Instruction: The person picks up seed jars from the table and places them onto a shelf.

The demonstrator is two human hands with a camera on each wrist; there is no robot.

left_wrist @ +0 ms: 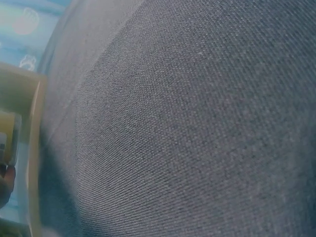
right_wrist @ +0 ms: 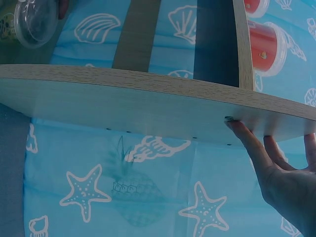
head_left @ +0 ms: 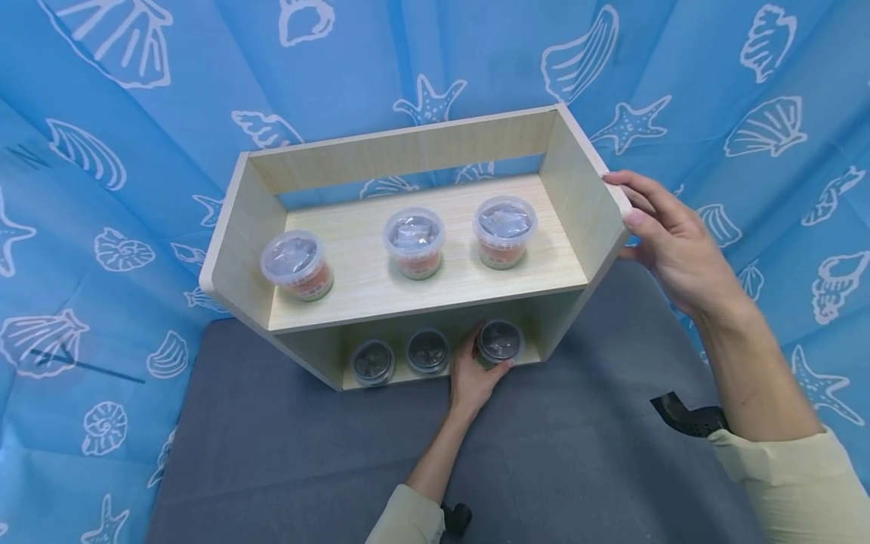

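Observation:
In the head view my left hand (head_left: 470,381) holds a lidded plastic tub (head_left: 501,341) at the right end of the shelf unit's lower compartment, thumb at its front and fingers along its left side. A yellow label shows on this tub (left_wrist: 7,138) in the left wrist view, beside the fingertips (left_wrist: 7,183). My right hand (head_left: 680,242) is at the right side panel of the pale wooden shelf unit (head_left: 584,162). Seen from the right wrist, the fingers (right_wrist: 254,148) are extended and their tips touch the panel's outer face (right_wrist: 148,106).
Two more tubs, a left one (head_left: 373,362) and a middle one (head_left: 427,350), stand in the lower compartment. Above are three tubs with reddish sides (head_left: 297,264), (head_left: 416,242), (head_left: 504,230). A grey cloth (head_left: 306,461) lies under the unit; a blue shell-print curtain (head_left: 489,53) hangs behind.

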